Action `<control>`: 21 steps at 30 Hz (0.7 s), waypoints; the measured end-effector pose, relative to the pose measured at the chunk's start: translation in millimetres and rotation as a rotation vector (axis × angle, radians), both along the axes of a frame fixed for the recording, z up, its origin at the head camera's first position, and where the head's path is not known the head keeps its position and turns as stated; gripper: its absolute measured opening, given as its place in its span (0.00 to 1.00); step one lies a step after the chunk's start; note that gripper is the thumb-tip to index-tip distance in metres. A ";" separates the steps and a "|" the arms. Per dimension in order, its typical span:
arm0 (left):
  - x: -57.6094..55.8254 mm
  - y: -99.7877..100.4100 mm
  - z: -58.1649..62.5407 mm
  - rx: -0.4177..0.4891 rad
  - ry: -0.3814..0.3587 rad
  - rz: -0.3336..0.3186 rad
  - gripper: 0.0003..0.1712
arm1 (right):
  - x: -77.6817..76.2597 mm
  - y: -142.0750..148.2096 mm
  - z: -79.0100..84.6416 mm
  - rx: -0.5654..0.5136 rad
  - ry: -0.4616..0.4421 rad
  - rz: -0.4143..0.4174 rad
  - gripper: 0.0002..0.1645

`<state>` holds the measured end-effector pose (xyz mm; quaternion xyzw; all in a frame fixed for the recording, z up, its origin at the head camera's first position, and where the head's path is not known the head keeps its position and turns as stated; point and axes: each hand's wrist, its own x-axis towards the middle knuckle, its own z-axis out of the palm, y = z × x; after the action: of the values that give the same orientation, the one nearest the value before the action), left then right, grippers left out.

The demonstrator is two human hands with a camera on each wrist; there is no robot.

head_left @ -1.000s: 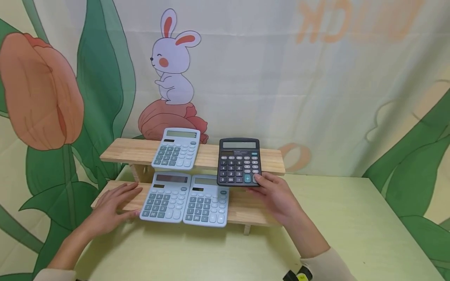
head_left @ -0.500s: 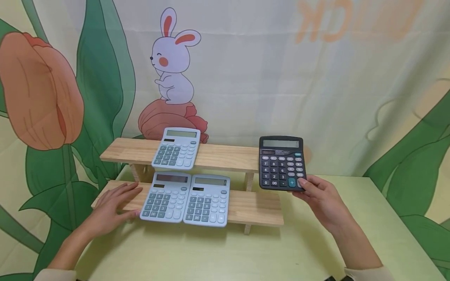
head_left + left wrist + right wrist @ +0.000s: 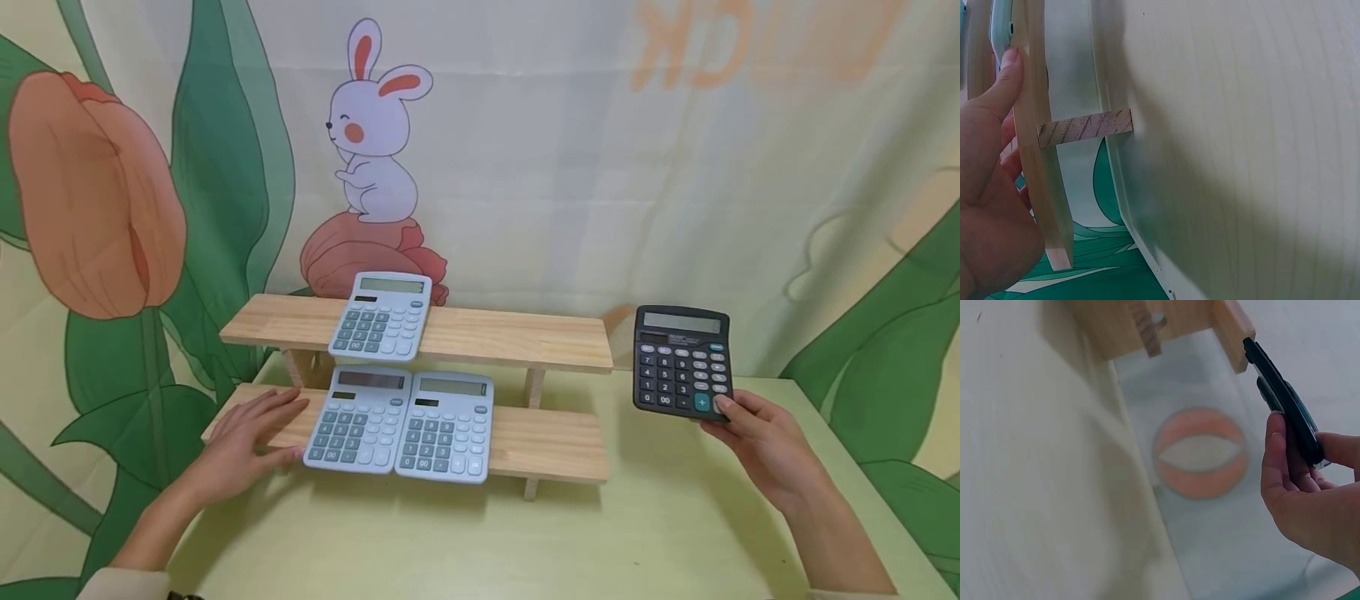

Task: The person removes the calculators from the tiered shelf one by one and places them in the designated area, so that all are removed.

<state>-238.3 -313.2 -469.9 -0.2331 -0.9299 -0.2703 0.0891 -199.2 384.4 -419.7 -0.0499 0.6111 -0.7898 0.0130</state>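
By the right hand (image 3: 772, 446), the black calculator (image 3: 681, 362) is pinched at one corner, right of the wooden stand (image 3: 517, 333); so little gripped, it might be dropped. By the left hand (image 3: 243, 437), loosely extended on the lower shelf (image 3: 551, 442), the adjacent pale calculator (image 3: 358, 421) could be nudged.

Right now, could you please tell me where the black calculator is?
In the head view, the black calculator is held by the right hand, to the right of the shelf.

Printed cloth (image 3: 540, 183) behind the table (image 3: 555, 542) suggests a staged indoor setup
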 end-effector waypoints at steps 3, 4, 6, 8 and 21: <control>-1.3 -0.9 0.1 -0.003 0.007 -0.002 0.43 | -3.4 9.2 -8.8 0.025 -0.046 -0.007 0.10; -1.4 -1.1 0.4 -0.005 0.006 -0.002 0.43 | -5.1 11.8 -11.8 0.036 -0.066 -0.008 0.09; -1.4 -1.6 1.1 -0.009 0.006 -0.001 0.43 | -9.0 15.7 -17.9 0.061 -0.100 -0.011 0.08; -1.3 -1.2 1.9 -0.010 0.001 -0.002 0.43 | -13.1 18.8 -25.3 0.087 -0.126 -0.016 0.09; -0.4 0.9 3.0 0.006 -0.013 0.002 0.43 | -33.2 31.2 -64.3 0.297 -0.285 -0.071 0.38</control>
<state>-238.7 -312.3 -466.8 -0.2302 -0.9299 -0.2744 0.0840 -232.4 415.7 -484.0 0.0865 0.7143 -0.6900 0.0788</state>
